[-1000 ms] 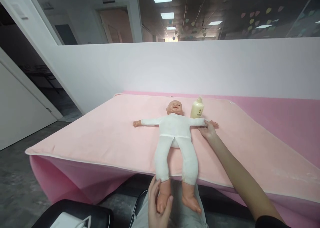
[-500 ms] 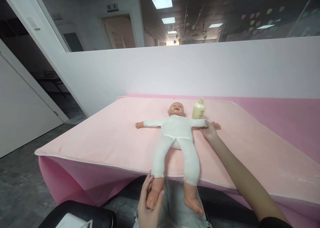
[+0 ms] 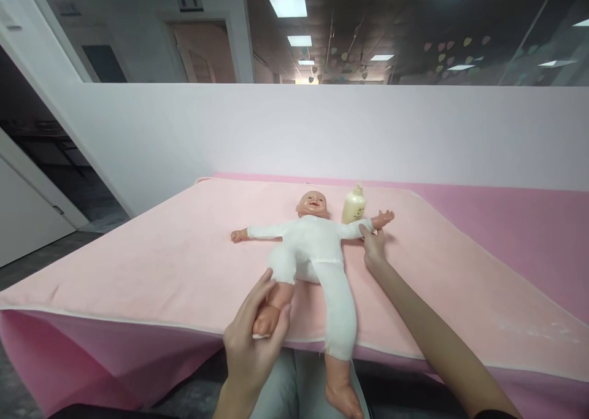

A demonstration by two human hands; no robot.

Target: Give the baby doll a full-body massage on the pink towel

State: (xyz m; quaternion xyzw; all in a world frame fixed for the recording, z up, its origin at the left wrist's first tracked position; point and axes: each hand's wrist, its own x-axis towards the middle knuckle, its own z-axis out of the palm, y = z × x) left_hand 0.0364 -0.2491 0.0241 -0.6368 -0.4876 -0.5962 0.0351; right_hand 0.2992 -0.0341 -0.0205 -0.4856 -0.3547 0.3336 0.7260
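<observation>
Bottle (image 3: 354, 206) at our one o'clock may topple if right hand (image 3: 375, 245), pinching doll's (image 3: 316, 240) sleeve (image 3: 352, 230), jerks; left hand (image 3: 248, 339) clasps foot (image 3: 266, 319).

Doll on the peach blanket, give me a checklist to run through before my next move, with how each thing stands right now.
1. Left hand holding one foot: ok, fingers and thumb are around it.
2. Right hand on the opposite sleeve: ok, it grips near the cuff.
3. Doll face up on the peach blanket: ok.
4. Other foot supported by a hand: not ok, it sticks out past the blanket's front edge, unheld.
5. Bottle upright: ok.
6. Bottle clear of the sleeve: cannot tell, the sleeve overlaps its base in this view.
</observation>
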